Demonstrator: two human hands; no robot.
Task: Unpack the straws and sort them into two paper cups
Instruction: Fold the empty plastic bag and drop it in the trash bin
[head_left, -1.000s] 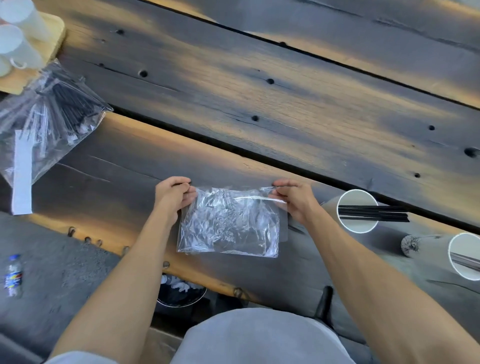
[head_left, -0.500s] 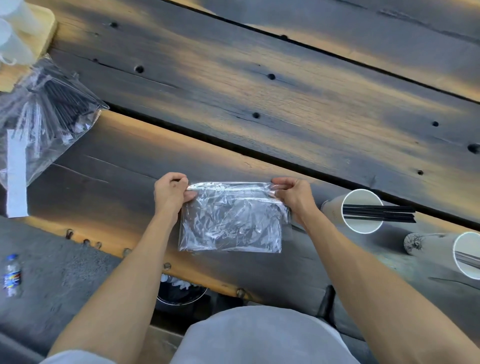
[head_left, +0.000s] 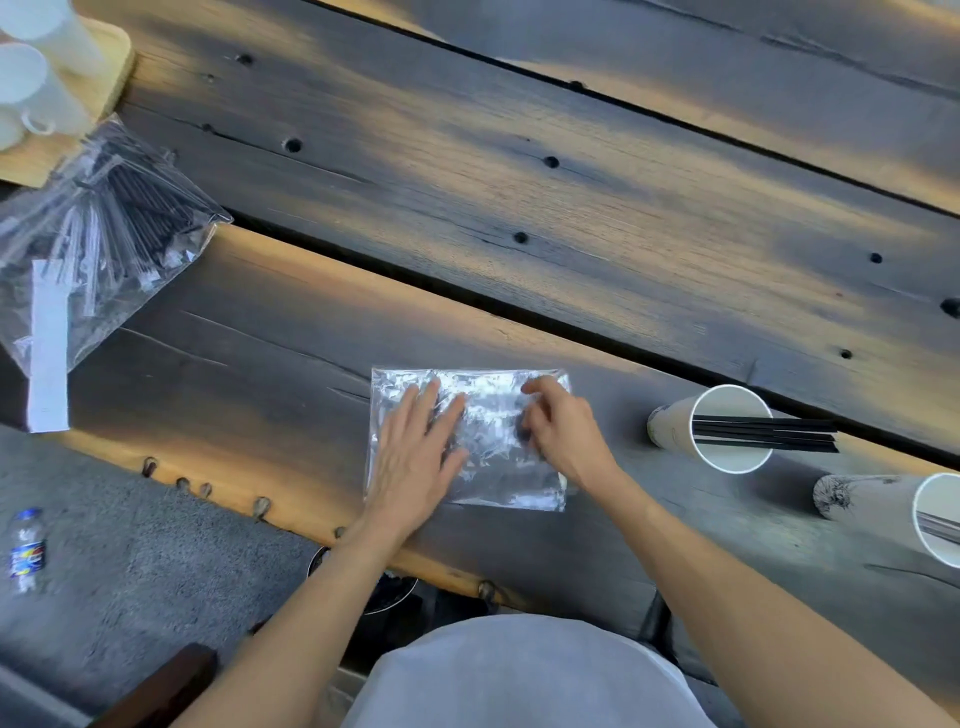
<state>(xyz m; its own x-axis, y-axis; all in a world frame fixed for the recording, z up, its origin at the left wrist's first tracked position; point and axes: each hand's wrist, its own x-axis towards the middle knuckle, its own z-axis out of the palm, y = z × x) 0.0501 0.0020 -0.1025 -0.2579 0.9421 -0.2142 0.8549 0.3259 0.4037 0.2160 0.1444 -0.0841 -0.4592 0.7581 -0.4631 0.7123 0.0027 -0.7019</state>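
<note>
Pressing crinkly clear bag (head_left: 498, 441) flat

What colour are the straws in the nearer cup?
Black straws in the white paper cup, head view.

Your forearms are bare from elbow to wrist, with no sleeves, watch or rings showing. Your left hand (head_left: 415, 462) and right hand (head_left: 563, 431) wear no gloves. At the bottom centre of the frame, you have on a plain light grey garment (head_left: 519, 675), smooth and unmarked.
</note>
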